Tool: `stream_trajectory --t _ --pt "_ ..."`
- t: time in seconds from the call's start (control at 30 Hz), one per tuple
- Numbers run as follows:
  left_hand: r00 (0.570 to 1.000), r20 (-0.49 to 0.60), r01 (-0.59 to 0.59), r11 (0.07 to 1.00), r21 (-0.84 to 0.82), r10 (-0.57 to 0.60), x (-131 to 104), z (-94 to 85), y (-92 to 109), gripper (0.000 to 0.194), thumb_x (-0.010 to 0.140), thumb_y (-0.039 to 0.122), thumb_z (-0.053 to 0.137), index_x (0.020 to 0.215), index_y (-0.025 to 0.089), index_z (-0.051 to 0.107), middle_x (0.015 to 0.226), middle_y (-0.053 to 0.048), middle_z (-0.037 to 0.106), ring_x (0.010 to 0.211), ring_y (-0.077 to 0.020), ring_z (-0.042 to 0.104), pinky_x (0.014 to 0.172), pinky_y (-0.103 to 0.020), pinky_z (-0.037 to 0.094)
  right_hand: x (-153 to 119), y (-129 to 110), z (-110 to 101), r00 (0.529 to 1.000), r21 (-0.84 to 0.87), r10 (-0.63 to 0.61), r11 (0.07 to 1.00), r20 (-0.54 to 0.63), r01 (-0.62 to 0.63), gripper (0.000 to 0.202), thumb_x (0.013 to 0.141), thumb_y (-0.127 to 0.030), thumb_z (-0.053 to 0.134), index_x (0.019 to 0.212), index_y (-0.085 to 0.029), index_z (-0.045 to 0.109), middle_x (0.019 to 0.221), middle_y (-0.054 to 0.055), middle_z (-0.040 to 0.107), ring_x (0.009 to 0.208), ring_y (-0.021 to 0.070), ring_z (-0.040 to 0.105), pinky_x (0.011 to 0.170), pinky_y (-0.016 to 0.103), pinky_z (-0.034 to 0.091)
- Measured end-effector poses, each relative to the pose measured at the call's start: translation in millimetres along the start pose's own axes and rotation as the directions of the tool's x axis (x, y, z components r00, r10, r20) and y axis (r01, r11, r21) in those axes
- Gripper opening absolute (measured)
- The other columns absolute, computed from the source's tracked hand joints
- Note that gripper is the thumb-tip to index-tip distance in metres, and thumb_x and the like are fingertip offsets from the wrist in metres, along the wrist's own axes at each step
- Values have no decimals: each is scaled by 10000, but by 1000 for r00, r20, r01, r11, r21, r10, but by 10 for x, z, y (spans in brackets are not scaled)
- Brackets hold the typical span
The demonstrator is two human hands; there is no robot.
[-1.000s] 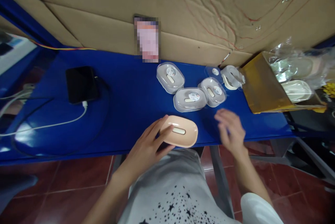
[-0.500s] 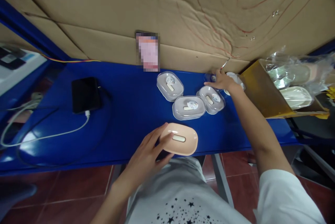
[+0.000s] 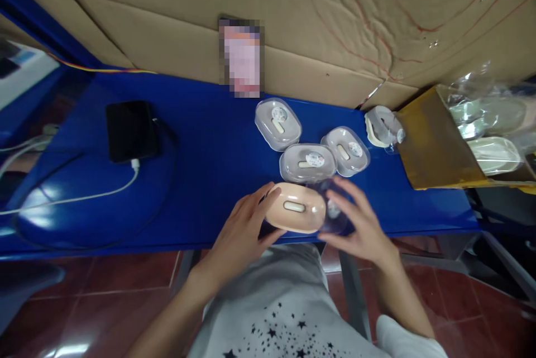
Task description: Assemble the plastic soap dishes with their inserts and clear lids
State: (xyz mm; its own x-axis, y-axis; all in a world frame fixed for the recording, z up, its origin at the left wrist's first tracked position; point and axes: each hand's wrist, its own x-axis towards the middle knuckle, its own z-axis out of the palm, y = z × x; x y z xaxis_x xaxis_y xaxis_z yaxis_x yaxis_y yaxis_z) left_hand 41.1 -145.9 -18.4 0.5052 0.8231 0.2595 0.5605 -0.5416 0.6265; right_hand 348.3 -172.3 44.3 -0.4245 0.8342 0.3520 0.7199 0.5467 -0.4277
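Peach dish (image 3: 295,210) held by the left hand (image 3: 243,223), clear lid (image 3: 334,220) by the spread right hand (image 3: 360,225)
Dish kept at the near edge of the surface (image 3: 201,179), lid at its three o'clock; beyond, three lidded dishes (image 3: 307,163) are set around twelve to one, a carton (image 3: 438,148) at two

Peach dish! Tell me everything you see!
The peach dish is shiny, plastic-looking, with rounded corners and a whitish bar in its middle. The left hand grips its left end, near the front edge of the table. A clear cover in the right hand is by its right end; whether they touch is unclear.
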Motion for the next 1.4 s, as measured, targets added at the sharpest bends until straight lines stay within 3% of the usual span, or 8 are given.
stream_trajectory --t 0.1,0.17,0.5,0.77,0.93,1.1,1.23,1.4 --pt "1000 -19 -3 997 -77 1 -26 26 -38 830 1054 562 663 1724 321 235 1646 -169 541 1484 -364 575 1187 -598 535 -70 -187 344 998 41 -24 999 61 21 885 1003 -501 750 1738 -359 279 1715 129 424 1574 373 458 1204 605 525" --pt "1000 -13 8 993 -120 -10 -54 31 -61 863 1041 588 671 1730 339 216 1649 -161 543 1500 -359 567 1188 -592 539 -10 -199 440 994 23 -49 999 100 47 860 1010 -499 743 1728 -342 298 1710 135 440 1597 371 424 1222 613 498" --pt "997 48 68 978 -198 -59 -49 2 -87 1028 995 396 798 1746 399 96 1720 -138 458 1564 -350 499 1224 -551 522 249 -293 474 962 -191 -157 961 224 202 628 1057 -505 658 1611 -251 504 1663 135 538 1589 368 424 1199 588 491" --pt "998 57 36 982 -185 -26 -42 4 -94 935 1037 494 714 1749 384 118 1699 -137 477 1551 -349 509 1231 -564 514 214 -215 515 973 -186 -162 964 163 191 657 1034 -502 684 1628 -286 504 1647 103 565 1577 342 459 1187 546 513" --pt "995 97 25 987 -156 -10 -29 -9 -97 769 1070 532 641 1714 426 234 1693 -98 478 1534 -330 526 1229 -552 519 172 -200 561 976 -240 -173 950 132 201 723 1013 -502 714 1656 -276 473 1641 113 574 1569 365 469 1199 565 504" --pt "995 97 17 990 -143 -3 -35 -46 -67 740 1072 584 610 1702 433 252 1701 -86 461 1540 -330 518 1237 -549 511 109 -121 656 973 -202 -229 954 -20 220 811 1005 -568 724 1682 -271 390 1531 135 657 1556 334 494 1272 575 426" --pt "999 48 16 998 -57 -13 11 -54 -36 696 1103 569 550 1704 411 238 1675 -116 468 1520 -339 536 1185 -529 557 24 -74 668 993 -292 -120 950 -5 113 719 1005 -553 733 1632 -323 467 1507 105 672 1542 341 501 1326 601 302" --pt "998 44 -62 977 204 54 332 -54 -12 626 1096 495 584 1638 256 381 1560 -215 520 1385 -400 620 1104 -569 586 -166 106 438 997 -275 17 961 -80 -38 782 1049 -444 683 1722 -352 298 1613 140 571 1517 371 525 1241 623 423"
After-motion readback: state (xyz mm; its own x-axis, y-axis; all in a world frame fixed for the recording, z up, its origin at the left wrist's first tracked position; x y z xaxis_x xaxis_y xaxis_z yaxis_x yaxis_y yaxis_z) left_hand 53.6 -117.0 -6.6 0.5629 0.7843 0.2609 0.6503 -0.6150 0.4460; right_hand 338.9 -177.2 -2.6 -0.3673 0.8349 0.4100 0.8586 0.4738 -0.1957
